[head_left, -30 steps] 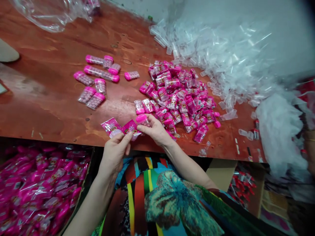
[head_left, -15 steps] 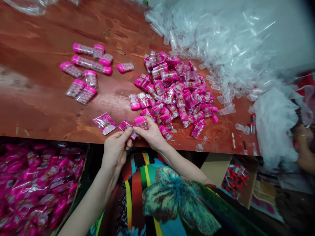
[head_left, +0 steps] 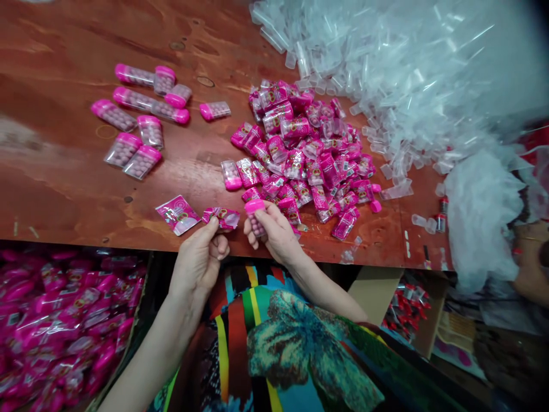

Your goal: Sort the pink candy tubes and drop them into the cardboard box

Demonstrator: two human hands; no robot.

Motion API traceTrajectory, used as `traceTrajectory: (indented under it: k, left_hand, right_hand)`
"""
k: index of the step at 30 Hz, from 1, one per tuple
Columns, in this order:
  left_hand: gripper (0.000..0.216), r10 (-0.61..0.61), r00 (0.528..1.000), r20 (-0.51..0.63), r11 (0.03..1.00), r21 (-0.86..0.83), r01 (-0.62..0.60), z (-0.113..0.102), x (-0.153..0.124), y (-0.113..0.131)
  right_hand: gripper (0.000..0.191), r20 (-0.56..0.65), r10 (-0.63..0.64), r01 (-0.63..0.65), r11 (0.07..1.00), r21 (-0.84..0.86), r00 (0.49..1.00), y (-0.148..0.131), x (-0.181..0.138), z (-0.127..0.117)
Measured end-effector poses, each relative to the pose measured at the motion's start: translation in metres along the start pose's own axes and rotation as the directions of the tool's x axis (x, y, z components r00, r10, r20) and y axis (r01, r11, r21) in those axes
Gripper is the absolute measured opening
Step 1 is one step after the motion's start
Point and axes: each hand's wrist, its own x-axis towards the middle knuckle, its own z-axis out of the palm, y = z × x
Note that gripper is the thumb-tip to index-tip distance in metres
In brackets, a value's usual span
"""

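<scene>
My left hand (head_left: 199,260) pinches a pink printed wrapper (head_left: 223,217) between thumb and forefinger at the table's front edge. My right hand (head_left: 274,232) is closed round a small clear tube with a pink cap (head_left: 254,213), held upright just right of the wrapper. Another flat pink wrapper (head_left: 176,214) lies on the wood to the left of my left hand. A heap of wrapped pink tubes (head_left: 304,154) sits just beyond my right hand.
Several unwrapped pink-capped tubes (head_left: 137,123) lie at the left of the brown wooden table (head_left: 64,183). A big pile of clear plastic sleeves (head_left: 398,80) covers the back right. A box of wrapped pink packs (head_left: 64,326) stands below left. Another person's hand (head_left: 529,269) shows at the right edge.
My two hands have drawn apart: the left now holds the wrapper alone and the right has turned the capped tube upright. The view has shifted slightly up the table.
</scene>
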Motion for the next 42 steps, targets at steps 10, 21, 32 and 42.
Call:
traceTrajectory:
  k: [10,21,32,42]
  left_hand:
    - [0.04,0.026,0.987,0.156,0.996,0.081,-0.039,-0.003,0.006,-0.005]
    - [0.052,-0.085,0.959,0.269,0.975,0.222,0.025,-0.001,0.001,-0.005]
    - [0.046,-0.105,0.935,0.338,0.975,0.22,0.029,0.002,0.0,0.01]
    - [0.052,-0.098,0.941,0.325,0.982,0.186,0.038,-0.003,0.002,0.007]
  right_hand:
    - [0.054,0.079,-0.024,0.032,0.994,-0.1,0.997,0.013,-0.015,0.006]
    - [0.064,0.17,-0.026,0.116,0.833,-0.541,0.985,0.003,-0.016,-0.002]
    - [0.065,0.195,-0.043,0.132,0.874,-0.467,0.98,0.007,-0.02,-0.009]
    - [0.091,0.267,0.201,-0.171,0.976,-0.133,0.942,-0.001,-0.023,-0.003]
